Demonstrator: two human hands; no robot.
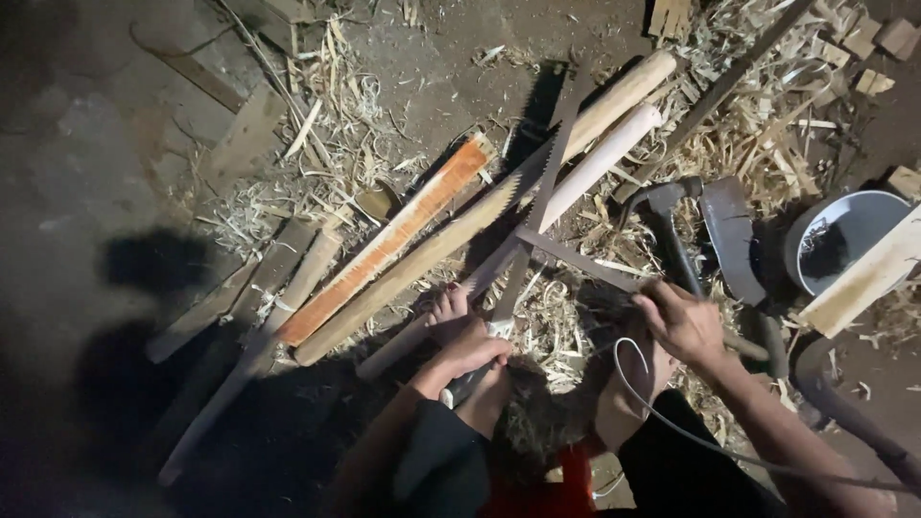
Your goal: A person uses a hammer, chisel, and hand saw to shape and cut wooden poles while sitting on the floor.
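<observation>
Left hand (pixel 470 350) closed on saw (pixel 523 216) handle; right hand (pixel 683 321) closed on a thin stick (pixel 585 264) near floor's (pixel 86 144) bottom edge. Judged: lining up a cut; next needs stick steadied w/ blade set across it.

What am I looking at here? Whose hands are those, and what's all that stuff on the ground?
This picture comes from a camera worn on a person's head, looking down, so the hands are their own. The left hand grips the handle of a saw with a toothed blade. The right hand holds a thin dark stick. On the dirt ground lie wooden planks, pale round poles, a hammer, a grey bowl and lots of wood shavings.
</observation>
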